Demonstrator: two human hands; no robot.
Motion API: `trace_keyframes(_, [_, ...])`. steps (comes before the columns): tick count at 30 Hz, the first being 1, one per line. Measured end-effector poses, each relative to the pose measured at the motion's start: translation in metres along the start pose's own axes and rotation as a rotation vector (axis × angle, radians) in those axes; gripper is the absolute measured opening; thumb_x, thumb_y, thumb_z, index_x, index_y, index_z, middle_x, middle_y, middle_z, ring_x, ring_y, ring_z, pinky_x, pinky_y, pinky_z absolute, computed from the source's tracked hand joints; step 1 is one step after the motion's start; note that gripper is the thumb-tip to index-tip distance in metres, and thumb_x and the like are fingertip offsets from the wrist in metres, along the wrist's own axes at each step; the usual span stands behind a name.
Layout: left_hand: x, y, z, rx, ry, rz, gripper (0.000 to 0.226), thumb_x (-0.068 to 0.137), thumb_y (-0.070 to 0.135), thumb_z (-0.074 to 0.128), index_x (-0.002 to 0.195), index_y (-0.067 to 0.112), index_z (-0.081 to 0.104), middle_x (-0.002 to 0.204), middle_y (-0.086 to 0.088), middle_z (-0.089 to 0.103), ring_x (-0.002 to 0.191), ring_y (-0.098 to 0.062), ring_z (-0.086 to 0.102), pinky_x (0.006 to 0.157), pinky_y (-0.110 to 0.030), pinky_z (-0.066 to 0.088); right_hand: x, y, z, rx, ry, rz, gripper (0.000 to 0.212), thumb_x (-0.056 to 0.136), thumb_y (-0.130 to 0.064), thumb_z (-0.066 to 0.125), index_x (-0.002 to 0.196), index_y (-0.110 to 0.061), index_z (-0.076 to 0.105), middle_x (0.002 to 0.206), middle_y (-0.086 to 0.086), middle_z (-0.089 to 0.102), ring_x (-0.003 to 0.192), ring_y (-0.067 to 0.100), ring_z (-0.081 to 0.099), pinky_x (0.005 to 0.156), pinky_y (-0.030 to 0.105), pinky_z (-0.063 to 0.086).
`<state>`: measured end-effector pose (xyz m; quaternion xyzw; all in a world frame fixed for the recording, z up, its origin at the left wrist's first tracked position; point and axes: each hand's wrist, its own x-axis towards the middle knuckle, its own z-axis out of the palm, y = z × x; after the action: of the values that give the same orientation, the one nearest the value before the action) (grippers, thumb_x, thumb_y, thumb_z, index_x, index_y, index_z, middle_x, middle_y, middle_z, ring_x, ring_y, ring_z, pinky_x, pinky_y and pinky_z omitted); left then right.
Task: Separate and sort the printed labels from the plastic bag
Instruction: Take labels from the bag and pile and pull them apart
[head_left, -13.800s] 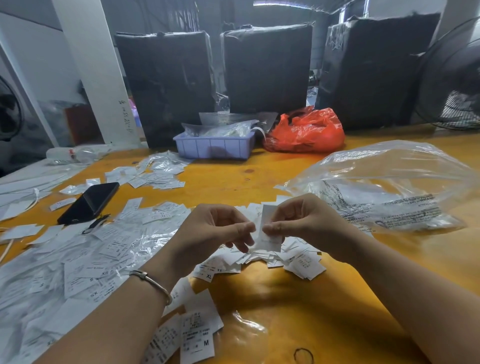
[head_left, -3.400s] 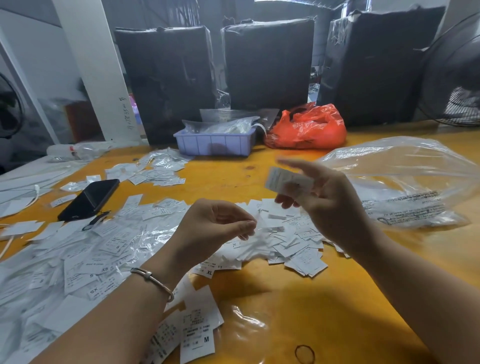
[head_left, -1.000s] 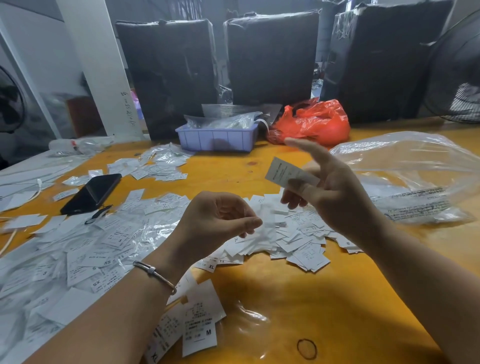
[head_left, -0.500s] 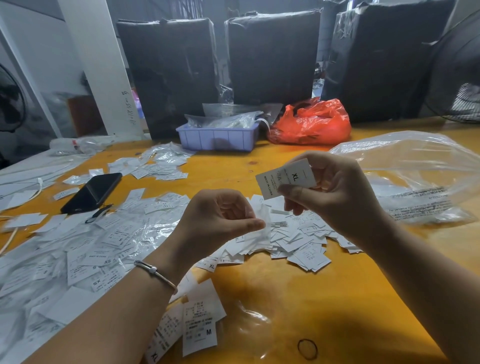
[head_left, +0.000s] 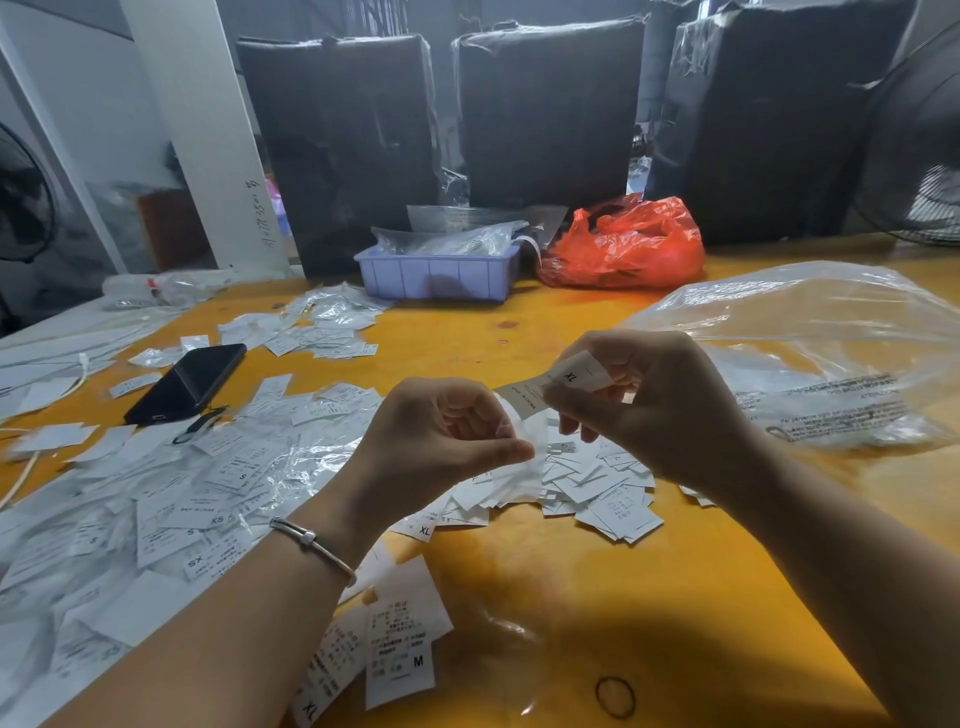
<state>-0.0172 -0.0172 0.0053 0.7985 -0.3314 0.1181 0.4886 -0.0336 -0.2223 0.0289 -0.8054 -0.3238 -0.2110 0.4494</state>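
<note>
My right hand (head_left: 654, 405) pinched a small white label (head_left: 576, 375) marked XL between thumb and fingers, so that grip was closed on the label. My left hand (head_left: 441, 441) was curled just beside it, and its thumb and finger pinched a thin clear sleeve (head_left: 524, 457) that hung down from it. The label and the sleeve met between my two hands, above the worktop (head_left: 519, 597). I judged that I was in the middle of pulling one label out of its little wrap. The next move, I thought, called for a soft, slow tug apart, and then a look at the size letters to pick the right heap. Under my hands lay a loose pile of labels (head_left: 587, 483), with one XL showing at its near edge. A bigger spread of labels and clear scraps (head_left: 171, 493) lay to the left, some marked S and XS. A few more labels (head_left: 400, 654), one marked M, lay near my left arm. The big plastic bag (head_left: 810, 353) sat to the right, puffed up, with a few white pieces inside. A black phone (head_left: 187, 382) lay far left.
</note>
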Motion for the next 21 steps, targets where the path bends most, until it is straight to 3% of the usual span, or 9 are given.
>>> trace_keyframes(6, [0.0002, -0.0013, -0.0009, -0.024, -0.011, -0.018, 0.027, 0.065, 0.031, 0.078, 0.077, 0.007, 0.074, 0.071, 0.003, 0.072, 0.064, -0.009, 0.068, 0.061, -0.016, 0.053, 0.0009, 0.001, -0.0034, 0.038, -0.022, 0.036, 0.003, 0.079, 0.0, 0.072, 0.079, 0.001, 0.069, 0.061, 0.006, 0.067, 0.051, 0.013, 0.063, 0.051, 0.018, 0.049])
trace_keyframes(11, [-0.0008, -0.0011, 0.0004, -0.094, -0.061, -0.061, 0.028, 0.068, 0.026, 0.078, 0.081, 0.002, 0.075, 0.07, -0.006, 0.073, 0.063, -0.02, 0.069, 0.062, -0.023, 0.056, 0.0009, 0.004, -0.0089, 0.095, -0.071, 0.108, 0.003, 0.078, 0.003, 0.069, 0.078, 0.0, 0.069, 0.058, 0.013, 0.065, 0.049, 0.024, 0.059, 0.047, 0.034, 0.049])
trace_keyframes(14, [-0.0004, -0.0019, 0.0006, -0.186, -0.088, -0.126, 0.026, 0.071, 0.019, 0.076, 0.082, -0.005, 0.074, 0.071, -0.017, 0.073, 0.064, -0.027, 0.069, 0.066, -0.03, 0.059, 0.0014, 0.0066, -0.0093, 0.144, -0.115, 0.184, 0.01, 0.076, 0.01, 0.064, 0.073, 0.0, 0.067, 0.055, 0.015, 0.062, 0.046, 0.023, 0.054, 0.043, 0.03, 0.044])
trace_keyframes(18, [-0.0009, 0.0001, 0.0028, -0.199, -0.147, -0.156, 0.02, 0.075, 0.014, 0.074, 0.08, -0.005, 0.074, 0.069, -0.017, 0.072, 0.061, -0.018, 0.069, 0.063, -0.024, 0.056, 0.0023, 0.0083, -0.0082, 0.137, -0.203, 0.277, 0.01, 0.073, 0.014, 0.061, 0.071, 0.006, 0.066, 0.053, 0.022, 0.059, 0.045, 0.025, 0.053, 0.041, 0.025, 0.042])
trace_keyframes(21, [-0.0003, 0.0, 0.0041, -0.176, -0.173, -0.176, 0.022, 0.076, 0.015, 0.074, 0.083, -0.006, 0.073, 0.072, -0.016, 0.073, 0.064, -0.022, 0.07, 0.065, -0.025, 0.056, 0.002, 0.0095, -0.0055, 0.117, -0.247, 0.3, 0.014, 0.073, 0.013, 0.062, 0.069, 0.0, 0.068, 0.052, 0.021, 0.06, 0.044, 0.024, 0.053, 0.04, 0.023, 0.042])
